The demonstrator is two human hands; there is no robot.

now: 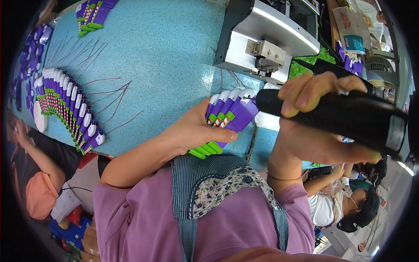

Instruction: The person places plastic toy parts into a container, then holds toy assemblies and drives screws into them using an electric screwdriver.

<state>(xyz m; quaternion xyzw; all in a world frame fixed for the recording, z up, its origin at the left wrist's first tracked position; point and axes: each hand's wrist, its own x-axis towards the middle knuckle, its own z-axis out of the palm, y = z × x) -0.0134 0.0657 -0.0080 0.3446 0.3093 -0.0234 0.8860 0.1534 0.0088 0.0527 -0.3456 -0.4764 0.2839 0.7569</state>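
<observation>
Your left hand [198, 131] is closed around a fanned bundle of purple toy arm pieces [227, 115], thumb across the front of the stack and fingers hidden behind it. The pieces lie side by side, white rounded ends at the top and green ends [205, 150] sticking out below your palm; their long axes run from about 7 o'clock up to 1 o'clock. Your right hand [318, 124] is wrapped tightly round a black handheld tool [349, 118], the fingers over its top and the thumb beneath. The tool's long axis lies nearly level, from 9 o'clock to 3 o'clock with a slight drop to the right, and its blunt nose [262, 99] points left at the upper right of the bundle, just beside the white tips. Whether nose and piece touch cannot be told. So the bundle sits at 9 o'clock from the right hand, and the tool crosses the pieces' axis at a steep angle. Both forearms rise from the lower edge, elbows bent, hands held above the near edge of the blue speckled table [166, 56]. At 10 o'clock on the table a long curved row of like purple pieces [70, 109] lies with thin red wires [109, 98] trailing right. A grey metal machine [266, 39] stands at 12 o'clock. Other people sit at 8 and 4 o'clock.
</observation>
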